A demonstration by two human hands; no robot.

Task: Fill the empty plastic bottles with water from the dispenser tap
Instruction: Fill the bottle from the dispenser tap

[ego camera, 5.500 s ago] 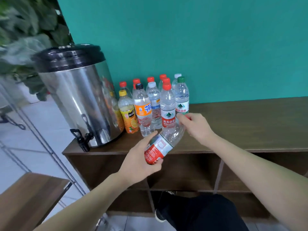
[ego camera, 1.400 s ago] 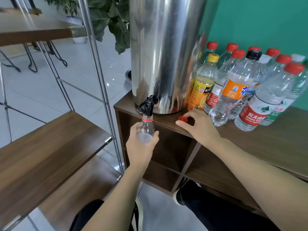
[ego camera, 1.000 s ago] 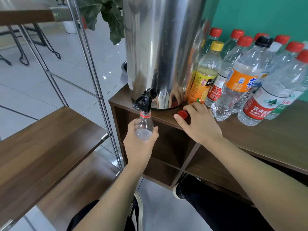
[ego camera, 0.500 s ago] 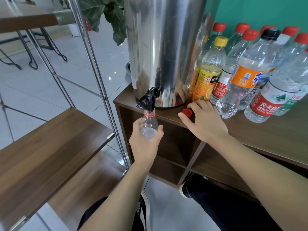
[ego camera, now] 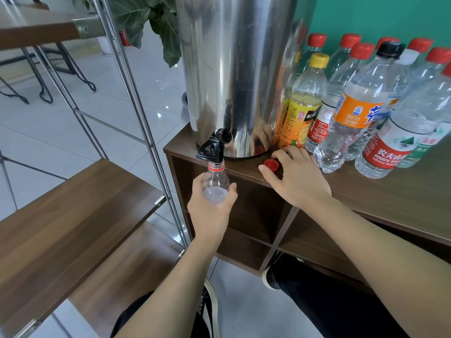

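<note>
Grip: our left hand [ego camera: 211, 211] wraps its curled fingers round the clear plastic bottle with the red neck ring [ego camera: 216, 184], holding it upright with its open mouth right under the black plastic tap [ego camera: 211, 150].
Other hand: our right hand [ego camera: 296, 176] rests on the front edge of the dark wooden cabinet top [ego camera: 390, 198], fingers loosely spread; the thumb and first fingertips sit around the small red screw cap [ego camera: 271, 164], which lies on the wood. We cannot tell whether they pinch it or only touch it.
Change: across the last second and a half very little has moved. The bottle has stayed at the spout, the cap has stayed by the right hand, and the pale level showing at the bottle's shoulder looks much the same in each picture.
Meaning: we judge that we are in the filling step, holding steady. No stream is visible, so we cannot say water is running, and the tap lever shows no hand on it.
Behind the tap: the tall stainless-steel cylindrical dispenser [ego camera: 234, 69] stands at the cabinet's left corner, the tap jutting over the edge.
Farther right: a cluster of capped plastic bottles [ego camera: 361, 106] stands beside the dispenser against the teal wall [ego camera: 378, 15], waiting their turn by our reading.
</note>
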